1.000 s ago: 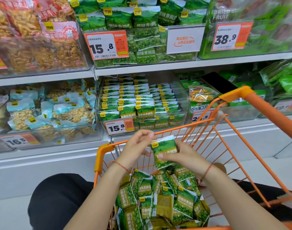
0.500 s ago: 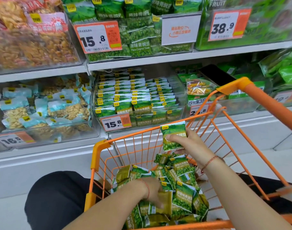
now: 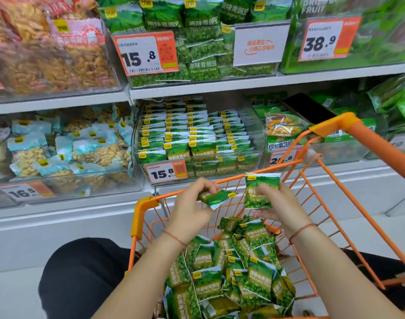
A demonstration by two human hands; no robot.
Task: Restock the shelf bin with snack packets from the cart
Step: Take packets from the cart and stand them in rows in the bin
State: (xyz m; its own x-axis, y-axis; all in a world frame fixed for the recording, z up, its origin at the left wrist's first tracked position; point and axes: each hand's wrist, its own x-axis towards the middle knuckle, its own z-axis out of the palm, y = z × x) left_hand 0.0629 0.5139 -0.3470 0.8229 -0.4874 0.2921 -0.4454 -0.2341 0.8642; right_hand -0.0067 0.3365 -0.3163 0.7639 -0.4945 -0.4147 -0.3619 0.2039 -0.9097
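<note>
Both my hands are raised over the orange wire cart (image 3: 330, 128). My left hand (image 3: 190, 210) pinches one green pea packet (image 3: 216, 198), tilted almost flat. My right hand (image 3: 282, 208) holds another green pea packet (image 3: 260, 191) upright, a short gap to the right of the first. Below them a heap of green pea packets (image 3: 233, 277) fills the cart. Just beyond the cart's front rim, on the lower shelf, stands the clear shelf bin (image 3: 256, 143) with several neat rows of the same packets and a 15.8 price tag (image 3: 166, 173).
Left of the bin sits a clear bin of pale blue nut packets (image 3: 66, 155). To the right is a bin of mixed fruit-and-vegetable crisps (image 3: 284, 134). The upper shelf (image 3: 201, 87) carries larger green pea bags. My dark-clad knee (image 3: 82, 279) is beside the cart.
My left hand, down in the cart's heap half a second ago, has come up with a second packet beside the one in my right hand.
</note>
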